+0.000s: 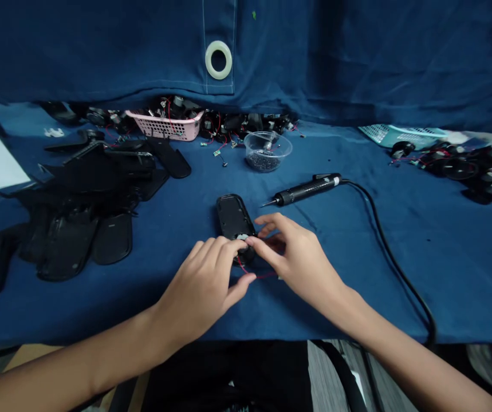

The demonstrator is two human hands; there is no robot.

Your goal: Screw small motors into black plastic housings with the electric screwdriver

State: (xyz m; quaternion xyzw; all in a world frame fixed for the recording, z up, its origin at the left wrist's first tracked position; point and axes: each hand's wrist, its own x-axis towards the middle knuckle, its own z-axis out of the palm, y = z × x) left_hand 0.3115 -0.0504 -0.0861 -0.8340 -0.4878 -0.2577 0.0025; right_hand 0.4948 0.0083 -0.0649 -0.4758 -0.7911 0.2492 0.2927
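Blue cloth (177, 212) is covering the bench (464, 286) in the head view, and a black plastic shell (233, 213) is lying on it near the front edge, between the person's two hands, hollow side up. Inside its near end, a small pale part (242, 236) is showing between the fingertips. The left hand (200, 283) is resting its fingers against that part, while its thumb is standing apart, beside a thin red wire (267, 275). The right hand (306, 252) is holding its thumb to the same part, its other fingers curving along the shell's right side. Whether either of the hands is truly gripping, I cannot tell.

Just beyond the right hand, a black electric screwdriver (308, 189) is lying with its bit pointing left, its cord (385, 237) curving down to the front edge. Farther back, a clear tub (287, 150) is holding many tiny dark pieces. A pink basket (166, 127) is standing behind, filled with parts and wires. Black casings (86, 186) are lying heaped at the left, and a teal basket (404, 136) is standing at the right, near a pile of wired black components (481, 171).
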